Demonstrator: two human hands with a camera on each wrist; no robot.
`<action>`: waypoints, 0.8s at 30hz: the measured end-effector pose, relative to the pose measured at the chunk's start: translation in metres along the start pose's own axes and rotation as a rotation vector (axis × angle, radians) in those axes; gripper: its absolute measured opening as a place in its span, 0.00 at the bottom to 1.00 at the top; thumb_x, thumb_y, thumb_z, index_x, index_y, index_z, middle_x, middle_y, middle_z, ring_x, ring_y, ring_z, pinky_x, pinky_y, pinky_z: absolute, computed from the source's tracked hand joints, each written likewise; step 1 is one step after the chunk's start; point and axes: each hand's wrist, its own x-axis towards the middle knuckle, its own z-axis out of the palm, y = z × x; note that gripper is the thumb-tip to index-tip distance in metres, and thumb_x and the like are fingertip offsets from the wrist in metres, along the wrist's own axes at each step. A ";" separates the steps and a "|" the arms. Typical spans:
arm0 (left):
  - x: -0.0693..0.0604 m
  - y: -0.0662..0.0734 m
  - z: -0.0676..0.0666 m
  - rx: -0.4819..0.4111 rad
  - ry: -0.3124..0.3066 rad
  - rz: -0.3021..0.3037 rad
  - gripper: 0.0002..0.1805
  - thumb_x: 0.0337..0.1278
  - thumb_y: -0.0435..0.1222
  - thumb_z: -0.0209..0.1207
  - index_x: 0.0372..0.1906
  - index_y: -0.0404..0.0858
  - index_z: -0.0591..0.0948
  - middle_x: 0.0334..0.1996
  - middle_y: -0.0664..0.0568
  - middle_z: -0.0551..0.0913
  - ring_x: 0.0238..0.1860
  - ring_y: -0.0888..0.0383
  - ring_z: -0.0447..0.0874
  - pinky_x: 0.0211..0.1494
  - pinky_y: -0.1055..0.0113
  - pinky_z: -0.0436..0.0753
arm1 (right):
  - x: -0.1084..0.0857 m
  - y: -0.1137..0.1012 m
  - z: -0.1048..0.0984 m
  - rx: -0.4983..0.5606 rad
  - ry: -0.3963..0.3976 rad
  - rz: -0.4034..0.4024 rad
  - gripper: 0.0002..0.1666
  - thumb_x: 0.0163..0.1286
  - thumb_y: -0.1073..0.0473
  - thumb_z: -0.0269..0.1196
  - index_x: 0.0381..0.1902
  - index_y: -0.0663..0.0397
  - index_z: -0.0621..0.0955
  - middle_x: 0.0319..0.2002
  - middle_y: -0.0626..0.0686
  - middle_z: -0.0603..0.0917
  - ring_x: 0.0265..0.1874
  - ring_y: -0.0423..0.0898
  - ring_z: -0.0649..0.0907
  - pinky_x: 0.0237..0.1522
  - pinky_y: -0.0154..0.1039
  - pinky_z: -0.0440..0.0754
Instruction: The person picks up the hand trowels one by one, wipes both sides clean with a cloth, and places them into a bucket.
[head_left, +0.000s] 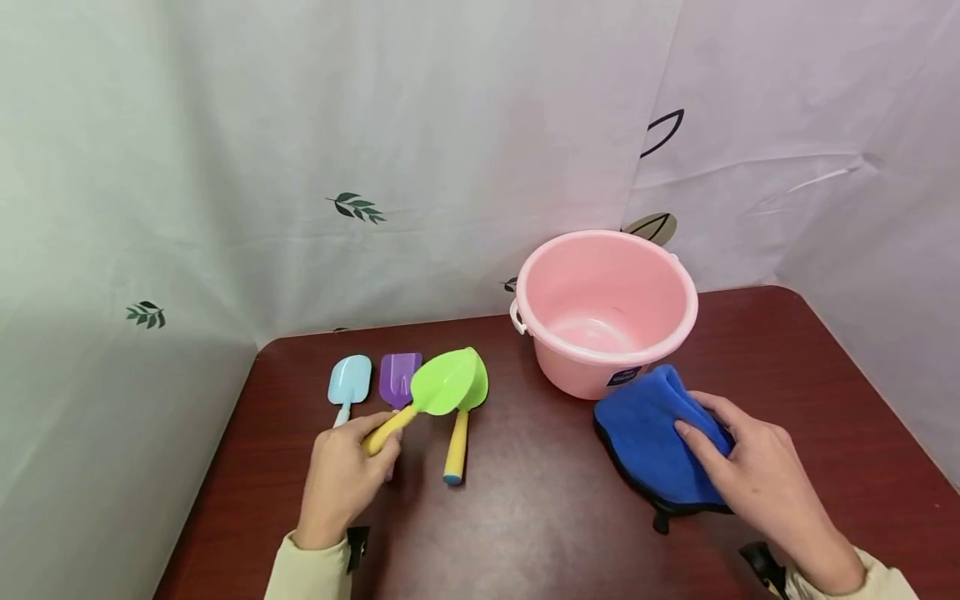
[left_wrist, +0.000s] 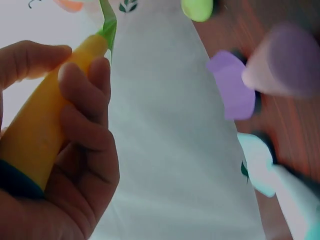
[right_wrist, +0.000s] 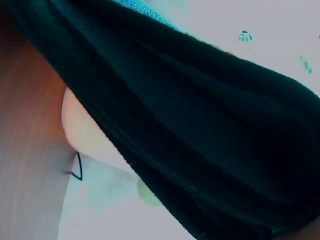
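Note:
My left hand [head_left: 341,479] grips the yellow handle of a toy spade [head_left: 444,382] with a green blade, held up over the table. In the left wrist view, fingers and thumb curl round that yellow handle [left_wrist: 42,125]. On the right, my right hand [head_left: 772,479] pinches a fold of blue plush cloth [head_left: 652,437] with black edging and a small black tab. Its dark side [right_wrist: 170,105] fills much of the right wrist view, where the hand is mostly hidden. A second green spade with a yellow handle [head_left: 456,450] lies beside the left hand.
Behind the cloth, a pink bucket [head_left: 566,367] with a white handle stands on the brown table [head_left: 525,517]. A light blue spade [head_left: 350,379] and a purple spade [head_left: 397,375] lie at the left, partly covered by my left hand. White fabric [head_left: 420,167] hangs behind.

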 end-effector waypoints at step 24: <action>-0.004 0.038 0.036 -0.145 -0.203 0.125 0.12 0.38 0.29 0.70 0.34 0.43 0.89 0.23 0.66 0.77 0.21 0.71 0.67 0.67 0.47 0.64 | 0.003 -0.043 0.030 0.017 0.122 -0.203 0.27 0.54 0.66 0.76 0.54 0.62 0.83 0.43 0.61 0.88 0.36 0.56 0.88 0.37 0.59 0.85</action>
